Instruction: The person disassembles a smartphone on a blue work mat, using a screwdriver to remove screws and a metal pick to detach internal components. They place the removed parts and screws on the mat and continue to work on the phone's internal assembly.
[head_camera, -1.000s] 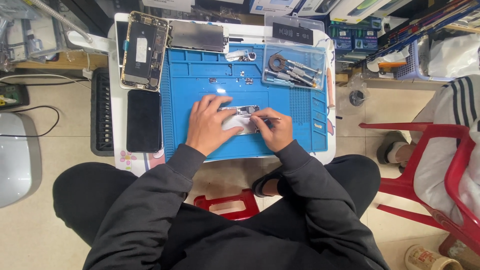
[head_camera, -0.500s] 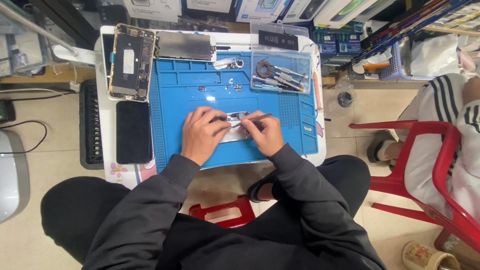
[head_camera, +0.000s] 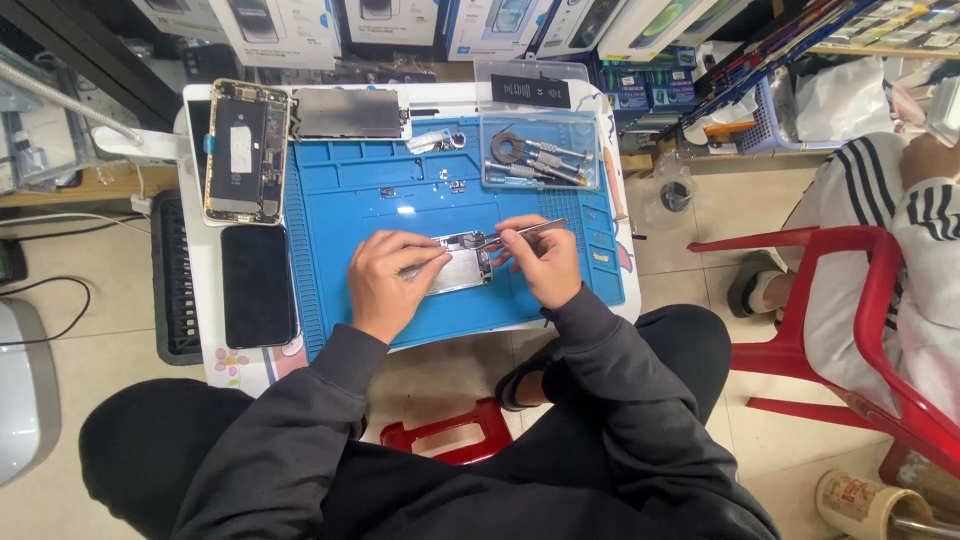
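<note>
A silver metal phone plate lies on the blue work mat in the middle of the small white table. My left hand rests on the plate's left part and holds it down with its fingertips. My right hand grips thin metal tweezers whose tip touches the plate's upper right edge. An opened phone body with its insides showing lies at the table's far left corner, with a black phone screen below it.
A clear plastic tray with small tools sits at the mat's far right. A grey metal plate lies at the mat's far edge. A red plastic chair with another person stands to the right. Boxes line the back.
Both hands stay on the plate; the tweezers' tip has shifted slightly. The camera view has drifted a little, so the table appears shifted in frame.
</note>
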